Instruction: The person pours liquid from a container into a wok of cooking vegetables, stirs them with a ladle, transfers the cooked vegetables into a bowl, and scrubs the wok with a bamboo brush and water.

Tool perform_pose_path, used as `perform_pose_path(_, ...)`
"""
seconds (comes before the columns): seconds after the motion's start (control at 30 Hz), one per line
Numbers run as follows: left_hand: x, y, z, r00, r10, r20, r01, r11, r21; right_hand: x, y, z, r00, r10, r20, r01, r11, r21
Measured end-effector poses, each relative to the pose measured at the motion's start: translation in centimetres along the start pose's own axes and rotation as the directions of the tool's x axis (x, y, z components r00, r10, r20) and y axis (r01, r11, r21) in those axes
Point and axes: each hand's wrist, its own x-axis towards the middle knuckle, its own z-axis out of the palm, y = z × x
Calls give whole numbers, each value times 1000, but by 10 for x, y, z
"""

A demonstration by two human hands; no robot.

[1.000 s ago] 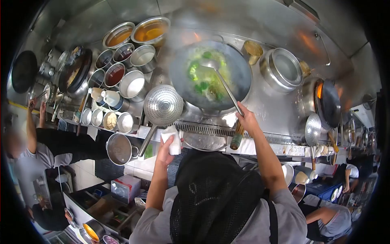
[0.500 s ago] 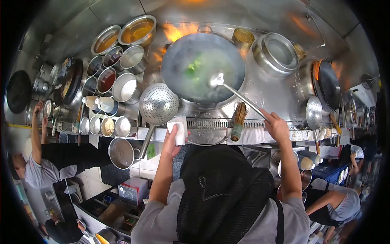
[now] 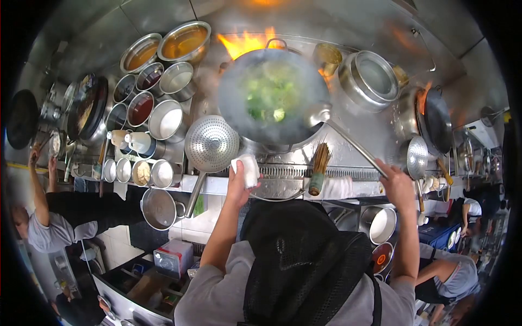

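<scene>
The person's left hand (image 3: 240,185) grips a white cloth (image 3: 248,170); the right hand (image 3: 398,188) has its fingers closed around a ladle (image 3: 321,114), its bowl at the right side of the wok (image 3: 232,96). Greens (image 3: 272,98) (hazy with steam) lie inside; flames (image 3: 242,45) rise behind.

Steel counter (image 3: 361,126), bristle brush (image 3: 321,163), stacked pots (image 3: 350,87)
</scene>
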Motion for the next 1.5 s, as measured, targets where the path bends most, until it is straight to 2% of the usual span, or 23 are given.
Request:
perform_pose_path(0.03,-1,1,2,1000,11,-25,-10,1000,11,10,0,23,1000,-16,-13,15,999,-34)
perform_pose_path(0.07,-1,2,3,1000,19,-22,-19,1000,7,23,-4,43,999,14,35,-14,1000,3)
perform_pose_path(0.1,-2,4,2,998,29,-46,-30,999,-14,37,-5,66,999,-22,34,19,995,96)
perform_pose_path(0.23,-13,8,-11,997,53,-52,-55,997,-46,92,-27,138,997,-63,-47,72,971,227)
perform_pose_path(0.27,-16,8,-15,998,50,-37,-51,998,-26,103,-34,149,992,-80,-94,104,953,286)
perform_pose_path(0.3,-19,7,-19,995,99,-15,-100,995,-29,114,-42,155,992,-82,-97,107,950,294)
perform_pose_path(0.37,-25,3,-26,994,111,-23,-112,993,-36,132,-58,164,991,-99,-90,128,894,430)
perform_pose_path(0.4,-27,1,-30,993,118,-27,-119,992,-50,140,-64,169,991,-99,-91,129,889,439)
perform_pose_path(0.47,-33,-5,-37,992,117,-46,-120,991,-54,148,-73,179,971,-180,-158,238,797,555)
perform_pose_path(0.5,-37,-5,-36,992,114,-60,-118,991,-67,146,-76,177,971,-179,-157,237,792,563)
perform_pose_path(0.6,-48,-3,-35,993,76,-90,-87,987,-132,131,-75,161,971,-209,-120,240,807,540)
perform_pose_path(0.67,-50,-3,-36,994,63,-92,-75,988,-136,108,-66,135,978,-199,-60,206,897,390)
perform_pose_path(0.8,-42,-6,-43,995,83,-51,-88,989,-121,75,-35,125,988,-152,-36,156,952,264)
perform_pose_path(0.87,-37,-5,-46,995,96,-17,-97,989,-115,55,-23,115,986,-140,-89,155,969,194)
perform_pose_path(0.93,-35,-4,-46,994,107,12,-105,988,-114,33,-16,89,990,-113,-89,128,974,185)
perform_pose_path(1.07,-31,3,-41,999,6,-50,-11,996,-92,-4,-3,20,990,-59,-125,75,989,124)
perform_pose_path(1.17,-27,1,-41,999,-16,-39,12,995,-103,-21,2,-26,994,-40,-103,48,996,79)
perform_pose_path(1.23,-23,-4,-42,1000,-7,-23,4,992,-126,-20,4,-40,1000,3,-19,-3,1000,-7)
perform_pose_path(1.33,-26,-4,-42,999,36,24,-31,987,-160,0,12,-11,1000,-17,10,16,997,80)
perform_pose_path(1.4,-29,-5,-37,1000,19,4,-18,989,-146,26,16,34,998,-52,32,48,993,104)
perform_pose_path(1.43,-31,-6,-37,999,37,-3,-37,989,-140,39,18,66,998,-60,-7,60,990,128)
perform_pose_path(1.47,-34,-6,-36,999,44,5,-43,988,-146,54,10,83,994,-107,8,103,972,210)
perform_pose_path(1.5,-38,-5,-37,998,56,-4,-56,988,-146,67,0,98,996,-80,36,68,962,265)
